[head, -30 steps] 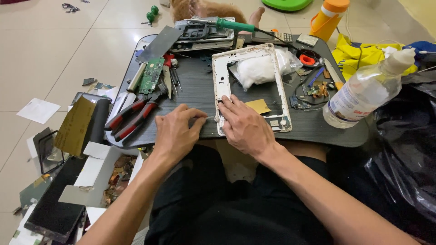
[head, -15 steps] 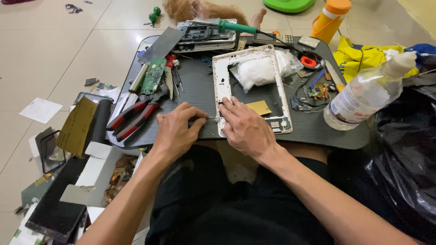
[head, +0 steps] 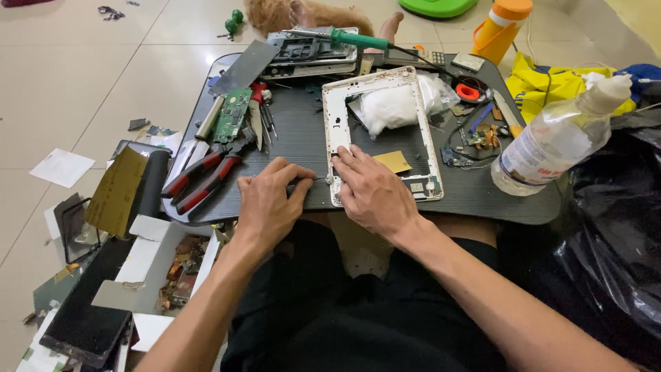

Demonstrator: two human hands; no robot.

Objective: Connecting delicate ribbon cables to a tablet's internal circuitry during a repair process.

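Observation:
A white tablet frame [head: 336, 117] lies on the dark lap tray [head: 296, 138], with a wad of white cotton [head: 389, 107] and a small yellow patch [head: 394, 162] inside it. My right hand [head: 375, 193] presses flat on the frame's near left corner. My left hand [head: 268, 200] rests beside it, fingers closed on a thin tool whose tip reaches the frame's left edge. The tool is mostly hidden by my fingers.
Red-handled pliers [head: 200, 178], a green circuit board [head: 233, 114], a green-handled soldering iron [head: 358, 40] on stacked parts and a clear plastic bottle [head: 551, 141] crowd the tray. A cardboard box [head: 148, 265], a dark screen panel [head: 86, 320] and paper scraps lie on the floor at left.
Both hands stay at the frame's near left corner; my left hand has shifted only slightly. Nothing else has moved.

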